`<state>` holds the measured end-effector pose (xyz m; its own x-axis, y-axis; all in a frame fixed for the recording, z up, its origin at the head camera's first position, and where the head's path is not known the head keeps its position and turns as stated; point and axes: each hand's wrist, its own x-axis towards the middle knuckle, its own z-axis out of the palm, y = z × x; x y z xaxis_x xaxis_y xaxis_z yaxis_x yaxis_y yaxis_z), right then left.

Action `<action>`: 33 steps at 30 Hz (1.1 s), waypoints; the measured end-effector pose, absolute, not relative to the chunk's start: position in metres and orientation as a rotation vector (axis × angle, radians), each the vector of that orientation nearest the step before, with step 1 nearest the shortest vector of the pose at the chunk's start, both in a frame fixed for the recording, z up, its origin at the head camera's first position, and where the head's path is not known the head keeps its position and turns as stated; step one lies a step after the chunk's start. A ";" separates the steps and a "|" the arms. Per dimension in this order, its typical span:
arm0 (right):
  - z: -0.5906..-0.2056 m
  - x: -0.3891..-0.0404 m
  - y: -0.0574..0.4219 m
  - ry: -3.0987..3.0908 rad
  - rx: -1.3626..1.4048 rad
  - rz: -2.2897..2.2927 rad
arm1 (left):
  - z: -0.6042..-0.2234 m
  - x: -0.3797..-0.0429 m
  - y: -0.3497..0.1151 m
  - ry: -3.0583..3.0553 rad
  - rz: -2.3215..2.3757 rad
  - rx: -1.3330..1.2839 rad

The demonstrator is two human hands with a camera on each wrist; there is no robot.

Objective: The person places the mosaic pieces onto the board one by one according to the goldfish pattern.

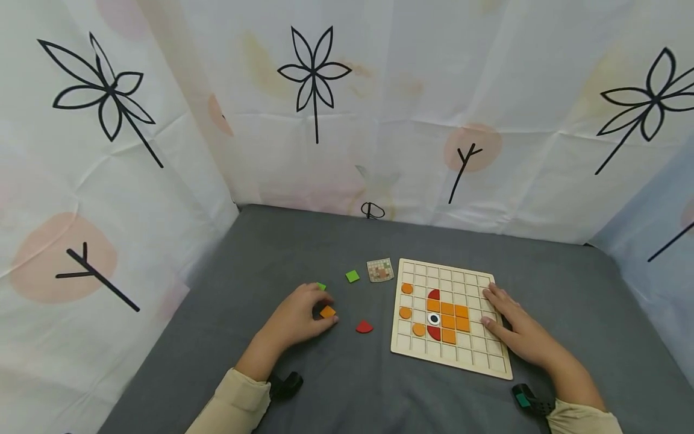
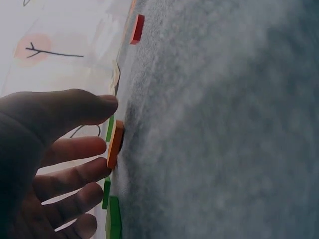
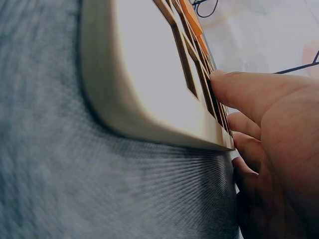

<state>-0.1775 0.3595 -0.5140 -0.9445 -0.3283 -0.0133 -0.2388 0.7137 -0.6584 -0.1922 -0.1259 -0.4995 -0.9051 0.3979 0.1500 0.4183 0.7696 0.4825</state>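
My left hand (image 1: 299,311) reaches around an orange square tile (image 1: 328,311) on the cloth. In the left wrist view its fingertips are right at the orange tile (image 2: 115,145), with the thumb apart above it. A green tile (image 1: 321,286) shows partly behind that hand. My right hand (image 1: 515,325) rests on the right edge of a wooden grid board (image 1: 477,358), thumb and fingertips on its surface. The board bears orange squares (image 1: 447,322), orange discs (image 1: 406,289), red quarter-round pieces (image 1: 434,333) and an eye disc (image 1: 434,319).
Between the left hand and the board lie a red quarter-round piece (image 1: 364,327) and a green square tile (image 1: 352,276). A small pattern card (image 1: 380,270) lies by the board's far left corner. Printed cloth walls (image 1: 412,120) enclose the grey table (image 1: 303,241).
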 end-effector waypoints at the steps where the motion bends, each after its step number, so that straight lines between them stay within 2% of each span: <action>1: -0.514 -0.178 0.359 2.789 -0.463 -1.041 | -0.500 -0.192 -0.127 -2.922 -0.808 -0.672; 15: -0.512 -0.180 0.359 2.788 -0.456 -1.026 | -0.501 -0.194 -0.125 -2.967 -0.811 -0.658; 20: -0.512 -0.182 0.359 2.790 -0.447 -1.012 | -0.499 -0.199 -0.112 -2.950 -0.805 -0.743; 25: -0.512 -0.183 0.359 2.792 -0.448 -1.009 | -0.492 -0.209 -0.080 -2.892 -0.780 -0.907; 33: -0.515 -0.178 0.359 2.786 -0.449 -1.028 | -0.483 -0.213 -0.001 -2.771 -0.734 -1.236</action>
